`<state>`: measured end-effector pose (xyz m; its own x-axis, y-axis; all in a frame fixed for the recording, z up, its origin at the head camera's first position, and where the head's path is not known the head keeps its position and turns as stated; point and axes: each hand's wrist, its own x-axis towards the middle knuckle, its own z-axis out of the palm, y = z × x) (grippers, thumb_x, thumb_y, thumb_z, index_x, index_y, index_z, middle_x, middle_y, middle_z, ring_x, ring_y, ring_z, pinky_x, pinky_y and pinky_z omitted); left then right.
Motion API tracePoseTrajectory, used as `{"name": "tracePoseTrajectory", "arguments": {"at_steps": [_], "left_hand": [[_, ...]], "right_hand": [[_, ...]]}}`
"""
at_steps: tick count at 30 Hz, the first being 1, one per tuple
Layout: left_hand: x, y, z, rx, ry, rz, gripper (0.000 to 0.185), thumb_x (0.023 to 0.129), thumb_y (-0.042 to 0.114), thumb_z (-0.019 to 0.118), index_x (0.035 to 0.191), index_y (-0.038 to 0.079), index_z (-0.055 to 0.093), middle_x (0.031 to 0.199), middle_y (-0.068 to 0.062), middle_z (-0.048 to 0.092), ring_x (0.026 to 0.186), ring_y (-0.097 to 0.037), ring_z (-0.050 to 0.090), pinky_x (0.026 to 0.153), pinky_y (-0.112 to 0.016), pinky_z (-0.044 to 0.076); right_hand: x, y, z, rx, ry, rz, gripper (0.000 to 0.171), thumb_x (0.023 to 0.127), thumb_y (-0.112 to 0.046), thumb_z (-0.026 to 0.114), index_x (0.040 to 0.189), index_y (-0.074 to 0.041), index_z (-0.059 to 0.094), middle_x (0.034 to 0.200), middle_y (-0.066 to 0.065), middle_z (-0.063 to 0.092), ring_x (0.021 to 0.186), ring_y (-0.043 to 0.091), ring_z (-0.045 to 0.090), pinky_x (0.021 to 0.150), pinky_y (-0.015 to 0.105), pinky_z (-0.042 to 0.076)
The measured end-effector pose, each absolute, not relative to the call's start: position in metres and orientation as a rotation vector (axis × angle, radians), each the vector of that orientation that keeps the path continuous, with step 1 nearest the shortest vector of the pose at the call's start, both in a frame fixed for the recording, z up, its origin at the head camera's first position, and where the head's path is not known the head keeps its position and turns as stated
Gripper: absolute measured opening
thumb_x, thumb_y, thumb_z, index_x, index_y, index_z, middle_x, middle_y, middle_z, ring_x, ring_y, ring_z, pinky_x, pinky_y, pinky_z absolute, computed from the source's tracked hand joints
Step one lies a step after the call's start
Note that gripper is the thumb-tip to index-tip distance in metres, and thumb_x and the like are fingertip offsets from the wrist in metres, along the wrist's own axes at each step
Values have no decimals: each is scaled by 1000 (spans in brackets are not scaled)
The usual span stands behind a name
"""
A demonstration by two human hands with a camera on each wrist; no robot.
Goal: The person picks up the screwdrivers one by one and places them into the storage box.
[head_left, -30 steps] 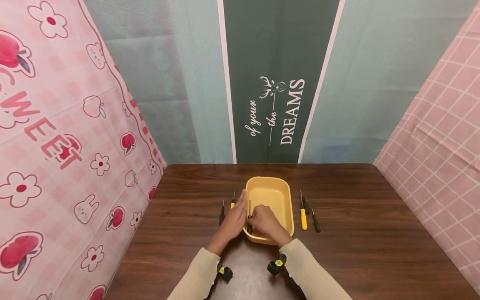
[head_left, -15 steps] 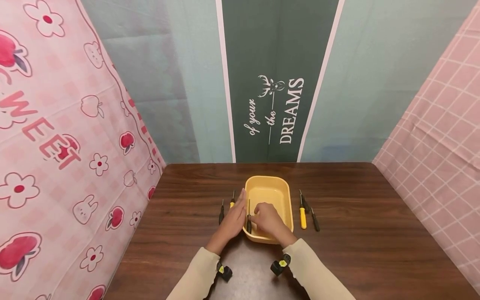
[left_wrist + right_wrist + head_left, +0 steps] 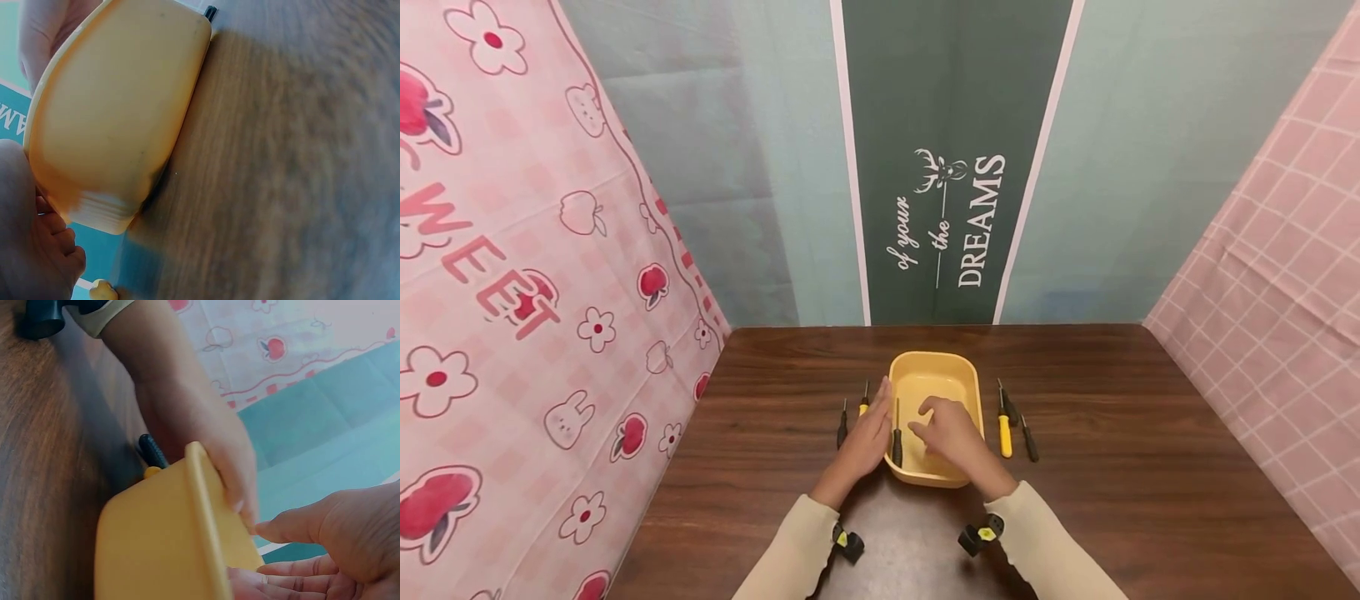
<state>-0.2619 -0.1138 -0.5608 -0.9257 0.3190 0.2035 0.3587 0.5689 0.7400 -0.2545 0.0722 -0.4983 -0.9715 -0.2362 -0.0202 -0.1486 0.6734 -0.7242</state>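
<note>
A yellow tray [image 3: 928,480] stands on the table, and a black-handled screwdriver [image 3: 897,446] lies inside it along the left wall. My left hand [image 3: 867,437] rests against the tray's left rim with its fingers extended. In the left wrist view, that hand [image 3: 44,244] shows beside the tray's outer wall [image 3: 119,106]. Over the tray's middle hovers my right hand [image 3: 953,432], apart from the screwdriver, its thumb and forefinger spread. The right wrist view shows this hand [image 3: 350,537] holding nothing, with its lower fingers partly behind the tray rim [image 3: 203,512].
Left of the tray lie a black screwdriver [image 3: 842,427] and a yellow-handled screwdriver [image 3: 863,408], partly behind the left hand. To its right are another yellow-handled screwdriver [image 3: 1004,435] and two black ones, the nearer black screwdriver [image 3: 1030,442] farthest right. Printed cloths hang around the wooden table [image 3: 1097,392].
My right hand has let go of the black-handled screwdriver and moved right, its fingers spreading. The screwdriver now lies in the tray. The left hand has stayed at the rim.
</note>
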Motion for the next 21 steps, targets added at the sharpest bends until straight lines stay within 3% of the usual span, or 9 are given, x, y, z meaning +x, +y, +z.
{"name": "tracePoseTrajectory", "arguments": {"at_steps": [9,16,21], "left_hand": [[-260,-113,-561,-580,-2751,-1319,55,112,19,32,163,8,14,169,4,2,154,-18,13,121,-49,23],[-260,-112,-563,-620,-2729,-1319,54,112,18,30,162,5,14,170,-5,6,155,-27,14,121,-52,21],[-262,-112,-562,-625,-2719,-1319,55,112,17,31,162,4,14,170,-3,5,155,-26,13,122,-48,20]], "right_hand": [[-247,84,-483,-336,2834,-1177,34,91,-20,77,115,3,68,59,-1,61,47,11,59,45,29,46],[-242,95,-480,-311,2939,-1113,28,89,-23,79,109,-4,73,64,-4,62,49,8,58,48,29,46],[-242,102,-477,-291,2980,-1113,26,90,-25,79,107,-6,74,69,-4,68,49,6,60,48,30,46]]}}
